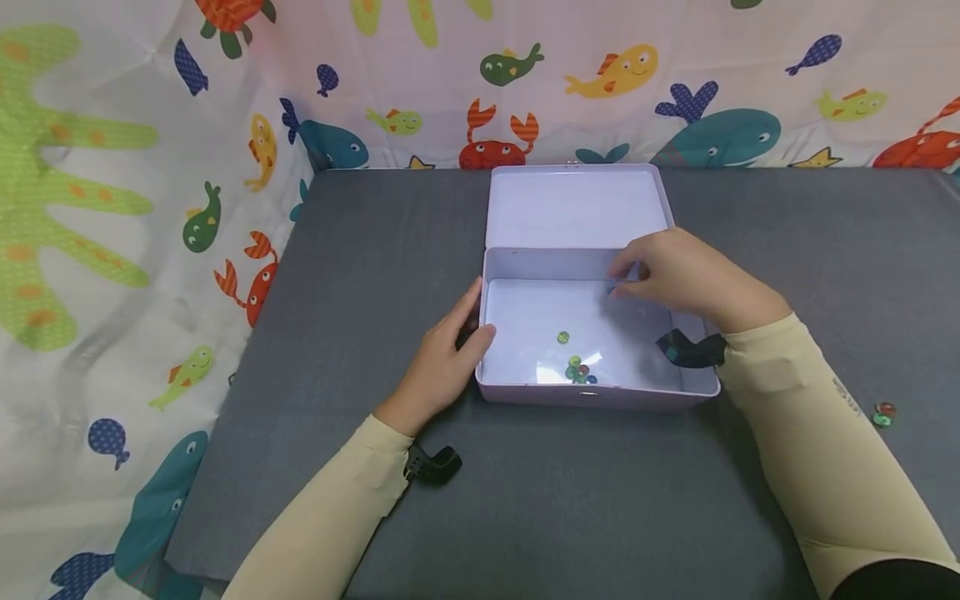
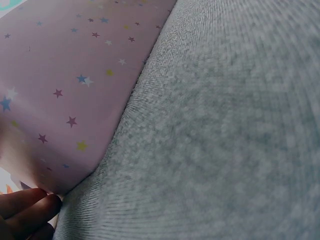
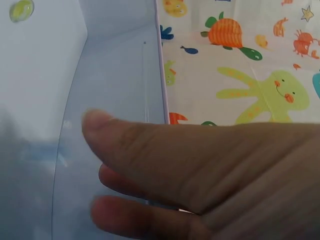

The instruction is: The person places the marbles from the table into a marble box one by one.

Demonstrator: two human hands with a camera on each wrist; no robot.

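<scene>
A lidded box (image 1: pixel 525 310) sits with its lid open, pale lilac inside; star prints show on its pinkish outside in the left wrist view. My left hand (image 1: pixel 441 360) grips its left wall, thumb at the rim and fingers outside. Inside, several small glass marbles (image 1: pixel 574 362) in green, red-brown and blue lie near the front wall, with a single green marble (image 1: pixel 563 337) behind them. My right hand (image 1: pixel 670 273) reaches in over the right back part, thumb and fingertips apart. A tiny blue thing (image 1: pixel 611 290) shows at its thumb tip; the right wrist view shows no marble there.
The box lid (image 1: pixel 577 204) leans back near the rear edge of the grey cloth-covered table (image 1: pixel 360 275). A few red and green marbles (image 1: pixel 883 415) lie on the table beside my right forearm. A sea-animal curtain (image 1: pixel 435 92) stands behind and to the left.
</scene>
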